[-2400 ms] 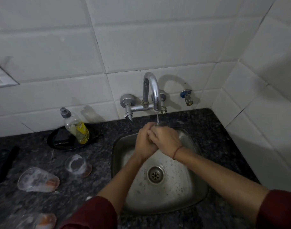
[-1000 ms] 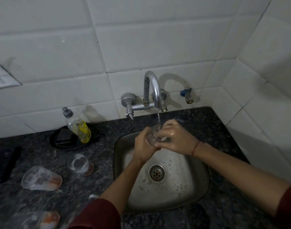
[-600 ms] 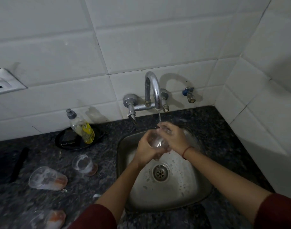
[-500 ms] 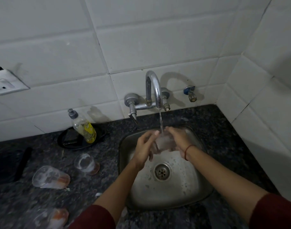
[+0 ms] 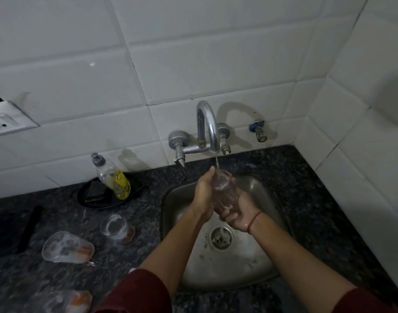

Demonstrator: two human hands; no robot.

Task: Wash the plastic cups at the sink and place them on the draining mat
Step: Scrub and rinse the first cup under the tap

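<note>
A clear plastic cup (image 5: 224, 190) is held mouth-up over the steel sink (image 5: 261, 263), right under the running tap (image 5: 207, 127). Water streams into it. My left hand (image 5: 203, 197) wraps its left side. My right hand (image 5: 237, 213) cups it from below and from the right. On the dark counter to the left, one cup (image 5: 116, 228) stands and two more lie tipped: one (image 5: 67, 247) mid-left, another (image 5: 67, 301) at the bottom edge. All three carry orange residue at the base.
A dish soap bottle (image 5: 113, 177) leans on a black plate (image 5: 96, 197) behind the cups. A dark mat (image 5: 15, 229) lies at the far left. A white tiled wall closes the right side, with a small valve (image 5: 259, 132) beside the tap and a socket (image 5: 6, 118) on the left.
The cup has turned upright under the stream. My right hand dropped from the cup's far side to under its base; my left hand stays on its left side.
</note>
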